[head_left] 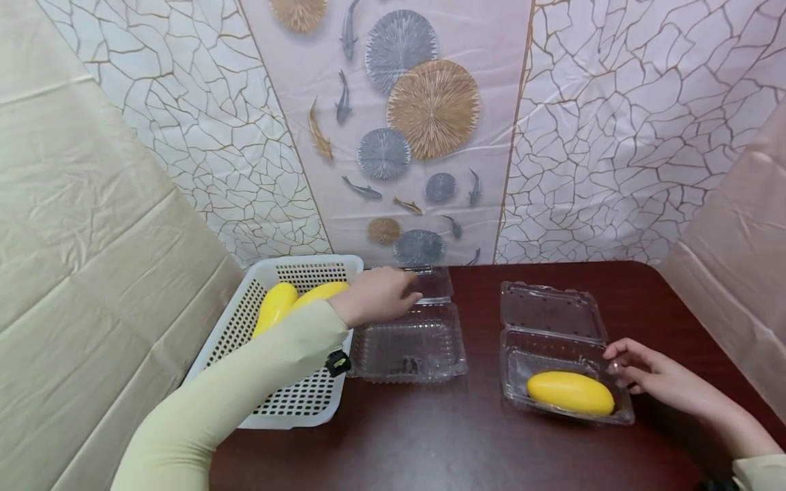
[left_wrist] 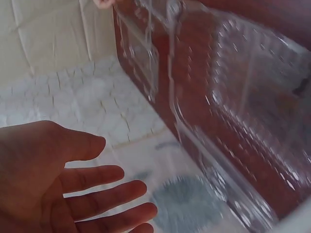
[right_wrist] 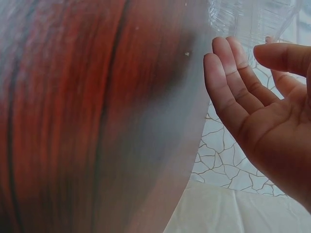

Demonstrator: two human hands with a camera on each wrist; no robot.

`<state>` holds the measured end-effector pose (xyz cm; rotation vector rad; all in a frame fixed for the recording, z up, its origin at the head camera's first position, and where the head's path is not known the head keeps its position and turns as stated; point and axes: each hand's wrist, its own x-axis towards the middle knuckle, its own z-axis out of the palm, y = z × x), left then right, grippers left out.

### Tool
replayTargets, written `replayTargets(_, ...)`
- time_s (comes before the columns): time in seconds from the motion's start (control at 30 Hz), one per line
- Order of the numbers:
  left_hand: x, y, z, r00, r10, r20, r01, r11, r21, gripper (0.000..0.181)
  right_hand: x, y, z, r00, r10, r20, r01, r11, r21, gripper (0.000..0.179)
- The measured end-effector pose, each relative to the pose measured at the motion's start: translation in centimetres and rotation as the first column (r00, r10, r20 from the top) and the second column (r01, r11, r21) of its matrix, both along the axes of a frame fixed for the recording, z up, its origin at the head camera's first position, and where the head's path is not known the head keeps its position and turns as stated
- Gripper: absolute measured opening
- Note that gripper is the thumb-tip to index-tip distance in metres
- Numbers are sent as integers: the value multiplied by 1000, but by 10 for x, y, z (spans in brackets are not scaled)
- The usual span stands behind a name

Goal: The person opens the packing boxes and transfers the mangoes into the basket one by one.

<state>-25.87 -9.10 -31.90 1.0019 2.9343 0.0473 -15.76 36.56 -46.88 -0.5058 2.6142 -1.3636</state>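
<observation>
In the head view my left hand (head_left: 382, 294) reaches over an open clear plastic clamshell box (head_left: 408, 372), its fingers loosely extended with nothing held. The left wrist view shows that hand (left_wrist: 82, 182) with spread fingers, beside the box (left_wrist: 194, 131). A second open clamshell box (head_left: 516, 354) sits at the right, with one smooth yellow mango-shaped fruit (head_left: 570, 393) lying inside. My right hand (head_left: 651, 375) is at this box's right side, fingertips right at the rim. In the right wrist view the right hand (right_wrist: 262, 102) has relaxed fingers and the thumb apart from them.
A white perforated basket (head_left: 307, 417) stands at the left, partly behind my left forearm, with yellow fruits (head_left: 276, 307) in it. The dark red wooden table (head_left: 442, 443) ends at a patterned backdrop (head_left: 393, 204). Beige cloth walls (head_left: 110, 259) flank both sides.
</observation>
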Motion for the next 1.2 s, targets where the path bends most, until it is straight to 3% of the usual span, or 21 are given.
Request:
replayTargets(0.37,15,67,-27,987,-158,13,158,987,-21,31,-1,-5,4,998,-67,16,66,997,46,14)
replayTargets(0.67,34,119,-49,950,-310,-25,308,950,-49,26,2,-4,6,994,-97,59,94,995,43,16)
replayTargets(0.9,45,147,-62,940,-335,70,337,941,-17,45,3,-4,5,992,-100,74,96,994,59,17)
replayTargets(1.2,49,178,-71,946,-271,177,284,958,-49,67,0,-3,5,992,-93,86,88,994,58,16)
